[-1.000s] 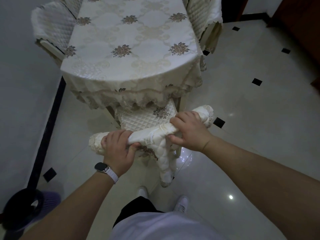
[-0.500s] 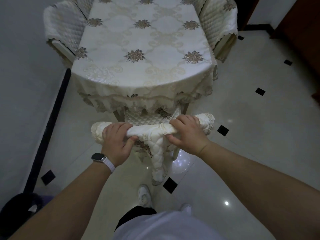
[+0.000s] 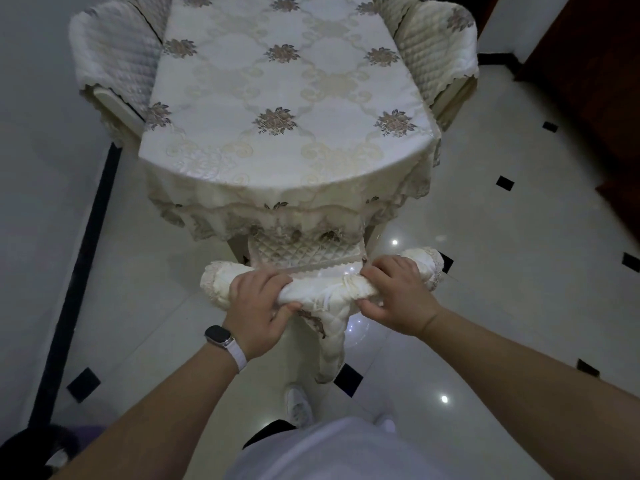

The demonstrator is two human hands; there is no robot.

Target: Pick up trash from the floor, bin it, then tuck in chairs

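Observation:
A chair [image 3: 325,292] with a cream quilted cover stands at the near end of the table [image 3: 277,98], its seat mostly under the lace-edged tablecloth. My left hand [image 3: 258,306], with a watch on the wrist, grips the chair's top rail left of centre. My right hand [image 3: 398,294] grips the same rail right of centre. A flap of the cover hangs down between my hands. No trash shows on the floor.
Two more covered chairs [image 3: 114,60] [image 3: 436,46] stand tucked at the table's left and right sides. A dark bin [image 3: 38,452] sits at the bottom left by the grey wall. Glossy tiled floor [image 3: 502,271] spreads to the right, with dark wooden furniture [image 3: 588,81] beyond.
Both hands have pushed the chair forward, so its seat has slid further under the tablecloth. I have stepped closer to the table.

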